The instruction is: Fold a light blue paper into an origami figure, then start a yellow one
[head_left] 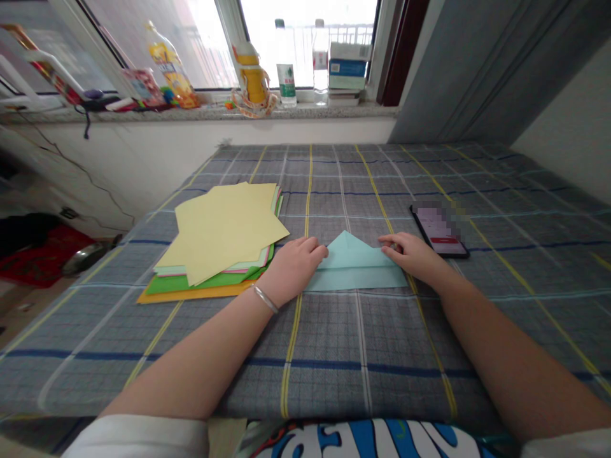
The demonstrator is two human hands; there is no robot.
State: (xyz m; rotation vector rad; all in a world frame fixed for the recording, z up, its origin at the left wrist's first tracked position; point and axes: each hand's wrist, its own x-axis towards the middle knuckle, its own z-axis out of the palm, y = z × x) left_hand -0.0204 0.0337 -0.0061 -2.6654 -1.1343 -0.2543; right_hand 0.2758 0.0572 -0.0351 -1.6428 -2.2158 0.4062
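Observation:
A light blue sheet of paper (pixel 356 278) lies in front of me, folded to a peak at the top with a flat band along its lower edge. My left hand (pixel 296 267) is closed on the paper's left side, its fingers curled and partly hiding that corner. At the right slope of the peak, my right hand (pixel 414 256) pinches the paper's edge between thumb and fingers. A silver bangle (pixel 264 298) circles my left wrist.
Left of my hands sits a stack of coloured paper (pixel 229 229), yellow on top. A phone (pixel 440 232) lies beyond my right hand on the checked cloth (pixel 329 337). Bottles, a yellow flask (pixel 252 79) and boxes (pixel 350 67) line the windowsill.

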